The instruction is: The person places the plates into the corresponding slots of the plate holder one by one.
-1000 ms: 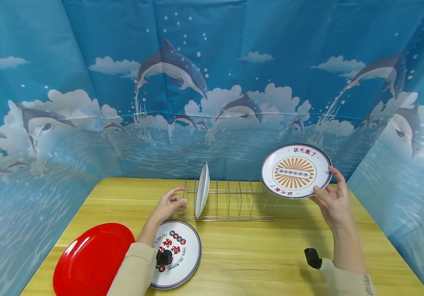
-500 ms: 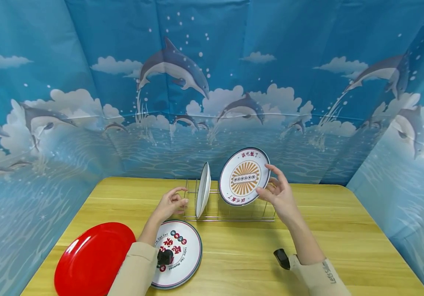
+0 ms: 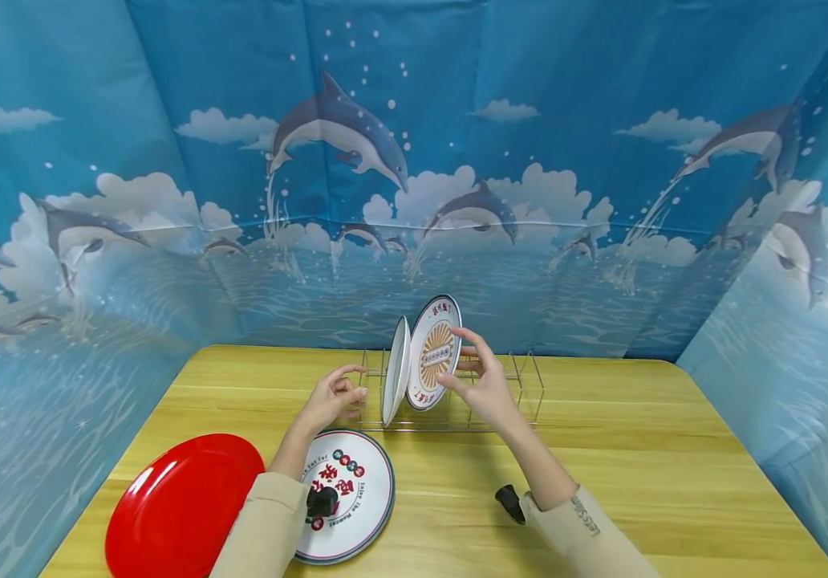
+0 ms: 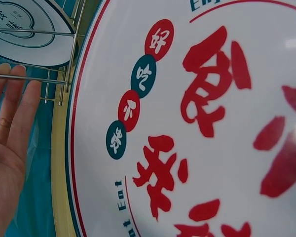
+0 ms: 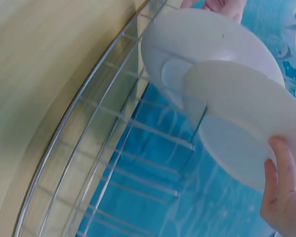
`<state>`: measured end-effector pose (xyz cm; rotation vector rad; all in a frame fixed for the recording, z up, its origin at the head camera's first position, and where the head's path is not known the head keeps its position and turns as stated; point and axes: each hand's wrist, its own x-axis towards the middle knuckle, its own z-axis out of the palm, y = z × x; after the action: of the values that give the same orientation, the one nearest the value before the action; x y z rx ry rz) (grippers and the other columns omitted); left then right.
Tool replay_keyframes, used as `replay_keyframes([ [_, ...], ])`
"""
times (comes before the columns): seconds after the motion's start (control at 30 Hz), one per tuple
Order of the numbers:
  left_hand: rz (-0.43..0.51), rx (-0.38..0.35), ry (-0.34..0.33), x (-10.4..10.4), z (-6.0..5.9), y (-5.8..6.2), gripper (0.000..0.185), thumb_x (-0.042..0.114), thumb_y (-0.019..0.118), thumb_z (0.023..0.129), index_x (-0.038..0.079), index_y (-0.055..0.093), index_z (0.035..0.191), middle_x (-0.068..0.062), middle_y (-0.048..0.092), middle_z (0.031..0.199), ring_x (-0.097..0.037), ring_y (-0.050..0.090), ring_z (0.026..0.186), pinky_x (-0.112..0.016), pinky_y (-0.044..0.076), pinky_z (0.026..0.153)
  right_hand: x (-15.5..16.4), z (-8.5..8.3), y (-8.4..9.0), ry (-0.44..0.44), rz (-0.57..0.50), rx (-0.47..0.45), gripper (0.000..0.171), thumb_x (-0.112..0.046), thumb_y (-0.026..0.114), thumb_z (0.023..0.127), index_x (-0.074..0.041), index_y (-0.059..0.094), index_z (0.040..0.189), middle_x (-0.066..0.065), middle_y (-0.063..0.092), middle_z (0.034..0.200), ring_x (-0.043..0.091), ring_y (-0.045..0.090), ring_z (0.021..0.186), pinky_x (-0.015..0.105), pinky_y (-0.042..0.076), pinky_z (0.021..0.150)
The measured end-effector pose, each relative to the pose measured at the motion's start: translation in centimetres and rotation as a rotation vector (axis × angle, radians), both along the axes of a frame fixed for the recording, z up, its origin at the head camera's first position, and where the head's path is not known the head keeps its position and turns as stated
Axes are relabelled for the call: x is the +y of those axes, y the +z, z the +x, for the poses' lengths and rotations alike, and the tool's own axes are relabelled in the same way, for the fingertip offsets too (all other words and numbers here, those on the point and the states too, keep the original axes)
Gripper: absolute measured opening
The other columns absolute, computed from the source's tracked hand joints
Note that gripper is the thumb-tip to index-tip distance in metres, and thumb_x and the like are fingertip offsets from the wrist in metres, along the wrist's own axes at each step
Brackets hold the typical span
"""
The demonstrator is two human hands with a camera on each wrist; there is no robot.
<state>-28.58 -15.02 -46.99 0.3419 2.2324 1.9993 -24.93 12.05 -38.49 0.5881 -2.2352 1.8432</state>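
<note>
**Sunburst plate nearly in the rack**

Moved since the earlier frames: the right hand (image 3: 482,385) has carried the sunburst plate (image 3: 434,352) in from well right of the rack and turned it from face-on to nearly edge-on. It now stands just beside the white plate (image 3: 395,371) already in its slot. The left hand has not shifted.

Near: a red plate (image 3: 181,504) lies flat at the table's (image 3: 674,449) front left corner. Just beside it lies a printed plate (image 3: 352,490), also flat, partly under the left forearm.

Middle: the left hand (image 3: 329,400) sits at the left end of the rack (image 3: 501,393). Its fingers are loosely curled and hold nothing; whether they touch the wire I cannot tell. The right hand pinches the sunburst plate by its right rim, thumb on the front and fingers behind.

Far: the rack stands near the back edge, with empty slots to the right of both plates.

Judgement on doing the step well: keep the plate upright and parallel to its neighbour. Feed the lower rim down between two wires of the next slot. Let go only once it seats. If the plates knock, the standing one could tip. The left hand is well placed to steady the rack.
</note>
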Motion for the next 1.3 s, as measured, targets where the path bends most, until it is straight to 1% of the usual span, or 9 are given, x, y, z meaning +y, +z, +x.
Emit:
replay_keyframes([
  [0.23, 0.016, 0.013, 0.004, 0.0, 0.0, -0.1, 0.045, 0.009, 0.063, 0.086, 0.005, 0.047, 0.127, 0.000, 0.055, 0.070, -0.030, 0.063, 0.080, -0.049, 0.053, 0.077, -1.9, -0.4, -1.2, -0.023, 0.058, -0.032, 0.066, -0.001, 0.073, 0.075, -0.017, 0.045, 0.132, 0.022, 0.050, 0.119, 0.041, 0.055, 0.099, 0.042, 0.055, 0.073],
  [0.33, 0.016, 0.006, 0.011, 0.0, 0.0, -0.2, 0.045, 0.009, 0.063, 0.086, 0.004, 0.047, 0.128, 0.000, 0.055, 0.070, -0.027, 0.064, 0.079, -0.048, 0.053, 0.076, -2.5, -0.5, -2.0, -0.037, 0.077, -0.021, 0.065, 0.000, 0.073, 0.074, -0.015, 0.046, 0.131, 0.019, 0.050, 0.121, 0.040, 0.055, 0.101, 0.044, 0.054, 0.074],
  [0.63, 0.013, 0.010, 0.007, -0.1, 0.0, -0.1, 0.048, 0.008, 0.062, 0.086, -0.001, 0.043, 0.130, 0.000, 0.055, 0.070, -0.025, 0.064, 0.078, -0.048, 0.053, 0.077, -3.4, -0.6, -3.5, -0.054, 0.099, -0.053, 0.063, 0.002, 0.073, 0.073, -0.018, 0.050, 0.128, 0.018, 0.045, 0.127, 0.038, 0.055, 0.100, 0.036, 0.056, 0.070],
  [0.87, 0.001, 0.014, 0.012, 0.0, 0.0, -0.1, 0.048, 0.009, 0.062, 0.087, 0.000, 0.043, 0.130, -0.001, 0.054, 0.070, -0.032, 0.063, 0.081, -0.048, 0.053, 0.076, -3.4, -0.5, -3.8, -0.052, 0.126, -0.040, 0.065, 0.000, 0.073, 0.074, -0.018, 0.047, 0.131, 0.018, 0.043, 0.126, 0.040, 0.055, 0.102, 0.036, 0.056, 0.070],
  [0.97, 0.008, 0.010, 0.009, 0.0, 0.2, 0.2, 0.047, 0.007, 0.062, 0.087, -0.001, 0.043, 0.129, -0.002, 0.054, 0.070, -0.035, 0.062, 0.083, -0.049, 0.053, 0.076, -3.4, 0.5, -2.5, -0.040, 0.138, -0.030, 0.065, 0.000, 0.071, 0.076, -0.016, 0.046, 0.133, 0.022, 0.042, 0.127, 0.043, 0.053, 0.104, 0.039, 0.056, 0.072],
  [1.1, 0.023, 0.009, 0.005, 0.0, 0.1, 0.0, 0.044, 0.005, 0.061, 0.087, 0.001, 0.045, 0.128, -0.004, 0.054, 0.070, -0.040, 0.061, 0.085, -0.052, 0.052, 0.077, -3.3, 1.5, -2.1, -0.065, 0.075, -0.062, 0.064, -0.005, 0.070, 0.079, -0.018, 0.042, 0.135, 0.020, 0.043, 0.126, 0.041, 0.051, 0.107, 0.040, 0.054, 0.077],
  [1.17, 0.026, 0.010, -0.001, -0.1, -0.1, -0.3, 0.044, 0.006, 0.060, 0.087, 0.002, 0.045, 0.129, -0.004, 0.054, 0.071, -0.042, 0.060, 0.086, -0.052, 0.052, 0.077, -3.2, 1.6, -3.2, -0.119, 0.003, -0.064, 0.060, -0.010, 0.070, 0.080, -0.018, 0.043, 0.133, 0.017, 0.046, 0.122, 0.036, 0.051, 0.104, 0.037, 0.053, 0.077],
  [1.23, 0.033, 0.003, -0.003, -0.1, -0.2, -0.3, 0.044, 0.005, 0.061, 0.087, 0.002, 0.045, 0.129, -0.005, 0.054, 0.071, -0.045, 0.059, 0.088, -0.052, 0.052, 0.077, -3.2, 2.1, -4.3, -0.189, -0.056, -0.027, 0.053, -0.012, 0.070, 0.080, -0.016, 0.047, 0.128, 0.014, 0.050, 0.112, 0.031, 0.052, 0.097, 0.032, 0.053, 0.074],
  [1.3, 0.030, -0.002, -0.004, 0.0, -0.2, -0.3, 0.045, 0.006, 0.061, 0.087, 0.002, 0.045, 0.129, -0.004, 0.054, 0.071, -0.044, 0.059, 0.088, -0.052, 0.052, 0.077, -3.5, 3.2, -4.6, -0.225, -0.085, 0.035, 0.045, -0.006, 0.070, 0.080, -0.008, 0.050, 0.120, 0.016, 0.053, 0.102, 0.029, 0.055, 0.087, 0.030, 0.053, 0.068],
])
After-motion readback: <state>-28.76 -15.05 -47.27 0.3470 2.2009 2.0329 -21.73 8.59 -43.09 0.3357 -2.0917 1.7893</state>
